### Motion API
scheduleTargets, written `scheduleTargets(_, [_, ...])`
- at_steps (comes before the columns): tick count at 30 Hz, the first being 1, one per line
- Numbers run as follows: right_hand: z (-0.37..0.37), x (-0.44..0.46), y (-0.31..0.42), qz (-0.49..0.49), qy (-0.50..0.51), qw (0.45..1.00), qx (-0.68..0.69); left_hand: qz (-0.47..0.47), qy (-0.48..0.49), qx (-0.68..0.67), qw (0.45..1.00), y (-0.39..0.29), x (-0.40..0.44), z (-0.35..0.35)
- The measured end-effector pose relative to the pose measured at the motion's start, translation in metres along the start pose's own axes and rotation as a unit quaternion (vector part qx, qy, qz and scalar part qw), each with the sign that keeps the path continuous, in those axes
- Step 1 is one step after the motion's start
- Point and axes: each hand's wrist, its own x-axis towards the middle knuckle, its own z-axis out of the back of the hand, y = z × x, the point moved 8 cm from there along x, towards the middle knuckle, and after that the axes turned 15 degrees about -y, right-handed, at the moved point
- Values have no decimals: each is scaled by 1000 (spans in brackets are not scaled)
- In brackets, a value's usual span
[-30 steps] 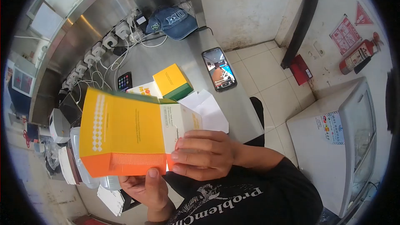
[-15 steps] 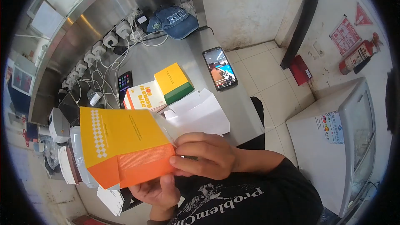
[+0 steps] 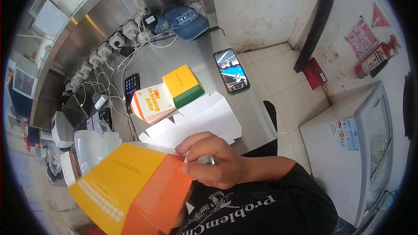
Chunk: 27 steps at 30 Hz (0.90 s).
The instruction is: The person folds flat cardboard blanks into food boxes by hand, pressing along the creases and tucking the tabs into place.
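Observation:
A yellow and orange cardboard food box [image 3: 117, 176], partly folded, is tilted in front of me at the lower left. My right hand [image 3: 213, 161] pinches its upper right corner between bent fingers and thumb. Behind the orange panel my left hand [image 3: 179, 221] is almost wholly hidden; only a sliver shows, and its fingers cannot be seen. Just beyond the box lies a white unfolded carton sheet [image 3: 204, 122] on the steel table. Above that sheet are a stack of flat printed cartons [image 3: 152, 100] and a yellow and green carton [image 3: 183, 85].
A lit phone [image 3: 231, 72] rests near the table's right edge, another phone [image 3: 132, 88] by the cables. Plugs [image 3: 104, 51] line the steel backsplash, with a blue cap [image 3: 183, 21] at the back. Plastic containers [image 3: 93, 148] stand left. A white freezer [image 3: 344, 148] is at the right.
The box has swung down and turned, its left end dropping toward me. My left hand has gone behind it. More of the white sheet and the plastic containers now shows.

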Motion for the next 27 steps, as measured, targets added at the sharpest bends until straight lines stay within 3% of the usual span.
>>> scheduleTargets(5, [-10, 9, 6, 13, 56, 997, -48, -99, -52, 123, 986, 7, -4, 15])
scheduleTargets(7, [-11, 10, 3, -5, 69, 994, -89, -76, -76, 99, 989, 11, -1, 16])
scheduleTargets(8, [-11, 11, 4, -5, 69, 994, -89, -4, -105, -14, 994, 16, 4, 19])
scheduleTargets(10, [-12, 12, 10, 34, 80, 989, -116, 5, -118, -11, 993, 20, 3, 20])
scheduleTargets(14, [-13, 20, 9, 9, 99, 992, -81, 62, -159, -72, 983, 31, 2, 24])
scheduleTargets(18, [-16, 12, 10, 3, 76, 995, -58, 53, -151, -73, 984, 29, 2, 24])
scheduleTargets(20, [-16, 12, 13, 1, 67, 997, -38, 69, -103, -79, 989, 36, -3, 27])
scheduleTargets(27, [-9, 15, 6, -74, 11, 997, 14, 62, -119, -100, 986, 40, -4, 31])
